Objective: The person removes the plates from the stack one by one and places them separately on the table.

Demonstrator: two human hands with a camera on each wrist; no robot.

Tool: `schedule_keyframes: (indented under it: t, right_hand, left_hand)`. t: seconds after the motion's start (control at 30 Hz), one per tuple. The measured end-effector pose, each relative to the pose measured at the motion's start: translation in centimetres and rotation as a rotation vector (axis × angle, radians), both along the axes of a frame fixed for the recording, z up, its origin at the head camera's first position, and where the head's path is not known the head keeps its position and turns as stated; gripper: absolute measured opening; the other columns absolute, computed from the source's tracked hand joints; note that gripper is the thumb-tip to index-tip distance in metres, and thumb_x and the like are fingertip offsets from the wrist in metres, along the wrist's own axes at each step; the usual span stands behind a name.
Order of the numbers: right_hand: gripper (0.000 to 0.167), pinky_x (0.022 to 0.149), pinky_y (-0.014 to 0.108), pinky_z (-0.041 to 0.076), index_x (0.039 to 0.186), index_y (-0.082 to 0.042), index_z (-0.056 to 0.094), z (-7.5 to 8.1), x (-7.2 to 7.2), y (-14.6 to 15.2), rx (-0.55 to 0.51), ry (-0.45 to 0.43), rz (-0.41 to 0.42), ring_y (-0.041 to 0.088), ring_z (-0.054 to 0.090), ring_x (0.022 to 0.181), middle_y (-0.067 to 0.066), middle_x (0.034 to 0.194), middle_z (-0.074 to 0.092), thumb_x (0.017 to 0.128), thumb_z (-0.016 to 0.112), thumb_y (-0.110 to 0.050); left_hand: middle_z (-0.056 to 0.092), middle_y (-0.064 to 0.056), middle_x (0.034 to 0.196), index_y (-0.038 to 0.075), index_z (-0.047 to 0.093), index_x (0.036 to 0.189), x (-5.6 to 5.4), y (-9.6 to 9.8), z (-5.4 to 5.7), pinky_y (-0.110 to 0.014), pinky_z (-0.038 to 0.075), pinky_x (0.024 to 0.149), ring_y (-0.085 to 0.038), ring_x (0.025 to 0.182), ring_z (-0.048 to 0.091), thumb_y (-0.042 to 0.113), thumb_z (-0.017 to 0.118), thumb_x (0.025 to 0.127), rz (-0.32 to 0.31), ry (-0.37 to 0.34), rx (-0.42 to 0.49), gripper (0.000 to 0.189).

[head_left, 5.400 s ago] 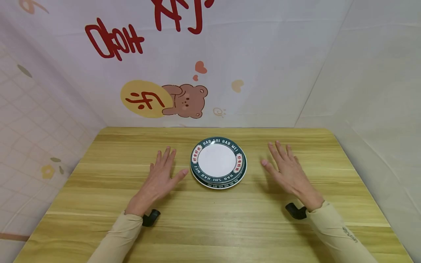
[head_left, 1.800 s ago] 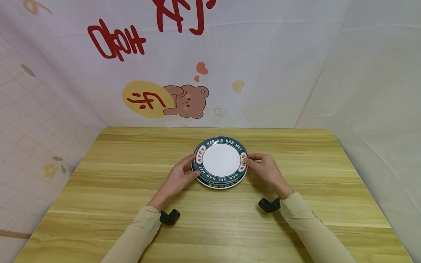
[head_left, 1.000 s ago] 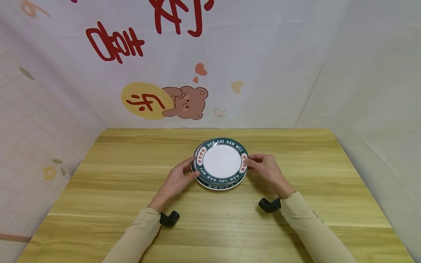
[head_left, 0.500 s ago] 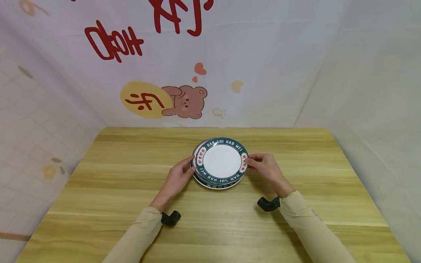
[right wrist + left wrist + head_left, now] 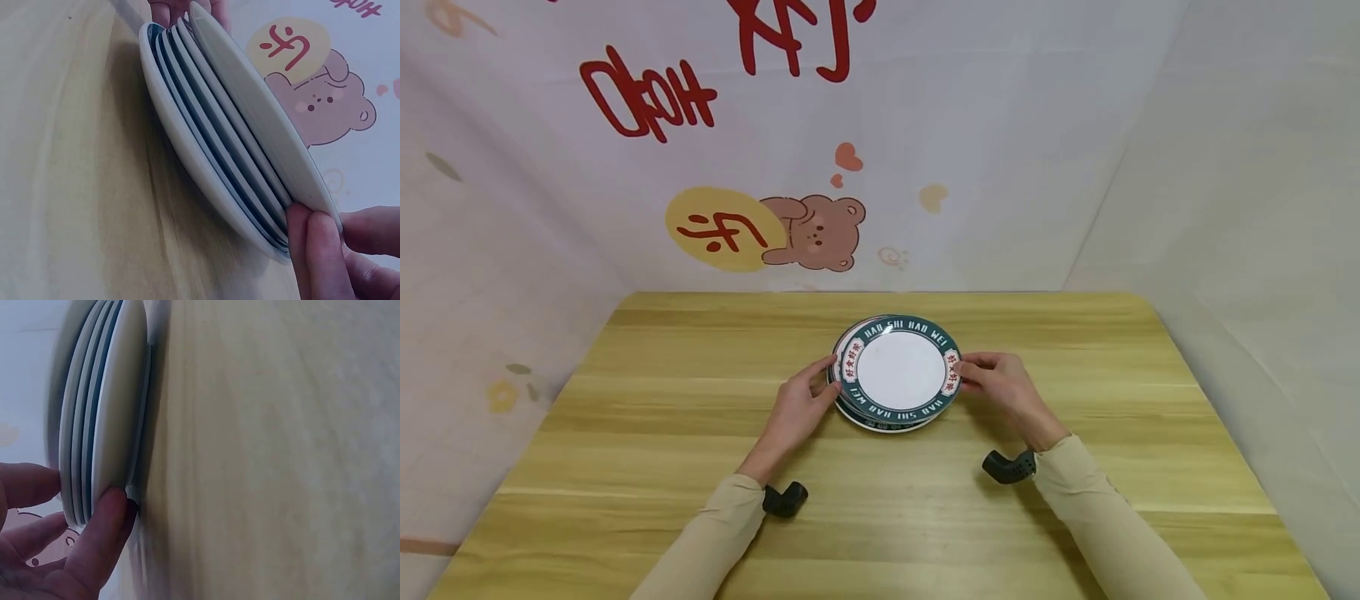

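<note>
A stack of round white plates with dark green rims sits near the middle of the table. In the head view the top plate (image 5: 901,371), lettered around its rim, sits offset to the right over the lower plates (image 5: 880,427). My right hand (image 5: 1003,387) pinches its right edge. Seen from the right wrist, the top plate's underside (image 5: 250,100) is raised and tilted away from the plates below. My left hand (image 5: 796,410) holds the left side of the lower stack, thumb and fingers on the rims (image 5: 78,444). Part of the lower plates is hidden.
The wooden table (image 5: 895,525) extends around the stack. Behind it hangs a white cloth backdrop with a bear print (image 5: 823,233), and pale cloth walls stand left and right. A black wrist-camera mount (image 5: 1009,467) sits at the right sleeve, another (image 5: 786,500) at the left.
Both hands came in from apart to the stack's sides. The top plate has shifted right and tilted, showing more of the plates under its left edge. The left thumb has drawn off the top rim.
</note>
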State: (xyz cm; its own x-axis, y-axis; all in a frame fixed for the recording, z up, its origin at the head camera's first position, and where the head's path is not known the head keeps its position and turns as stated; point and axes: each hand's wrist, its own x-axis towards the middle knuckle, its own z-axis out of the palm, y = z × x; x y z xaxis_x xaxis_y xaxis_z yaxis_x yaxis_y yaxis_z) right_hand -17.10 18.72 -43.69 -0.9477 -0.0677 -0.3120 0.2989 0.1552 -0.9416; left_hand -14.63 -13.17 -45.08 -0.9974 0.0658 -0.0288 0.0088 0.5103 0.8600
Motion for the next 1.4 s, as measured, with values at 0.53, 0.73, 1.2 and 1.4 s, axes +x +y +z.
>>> schedule_keyframes:
  t: [0.53, 0.73, 1.2, 1.4]
  right_hand:
    - [0.043, 0.093, 0.034, 0.059, 0.135, 0.014, 0.059, 0.2, 0.1, 0.3, -0.09, 0.005, -0.036, 0.011, 0.071, 0.089, 0.019, 0.118, 0.069, 0.102, 0.066, -0.013]
    - [0.046, 0.089, 0.031, 0.06, 0.137, 0.015, 0.057, 0.7, 0.4, 1.6, -0.131, 0.015, -0.057, 0.01, 0.071, 0.087, 0.011, 0.11, 0.069, 0.102, 0.067, -0.013]
    - [0.061, 0.084, 0.023, 0.06, 0.145, 0.017, 0.046, 2.0, 1.7, 7.1, -0.187, -0.011, -0.111, 0.007, 0.072, 0.089, -0.004, 0.101, 0.072, 0.1, 0.071, -0.016]
    - [0.031, 0.083, 0.023, 0.06, 0.123, 0.002, 0.072, 2.3, 2.3, 9.5, -0.234, 0.023, -0.141, 0.008, 0.072, 0.089, -0.005, 0.099, 0.074, 0.097, 0.074, -0.014]
  left_hand:
    - [0.07, -0.02, 0.128, 0.008, 0.056, 0.149, 0.2, -1.7, 0.4, -0.028, 0.053, 0.074, -0.028, 0.11, 0.072, 0.015, 0.066, 0.1, 0.03, -0.024, -0.031, 0.05]
    - [0.071, -0.02, 0.124, 0.009, 0.056, 0.149, 0.2, -1.9, 0.2, -0.03, 0.054, 0.079, -0.026, 0.112, 0.071, 0.017, 0.066, 0.101, 0.028, -0.014, -0.04, 0.05]
    - [0.069, -0.025, 0.124, 0.004, 0.056, 0.148, 0.2, -0.6, -0.2, -0.029, 0.057, 0.078, -0.031, 0.11, 0.071, 0.009, 0.067, 0.099, 0.0, 0.012, 0.059, 0.051]
    - [0.071, -0.024, 0.122, 0.004, 0.057, 0.147, 0.1, 0.0, -0.1, -0.025, 0.056, 0.075, -0.03, 0.11, 0.072, 0.009, 0.068, 0.098, -0.005, 0.015, 0.062, 0.05]
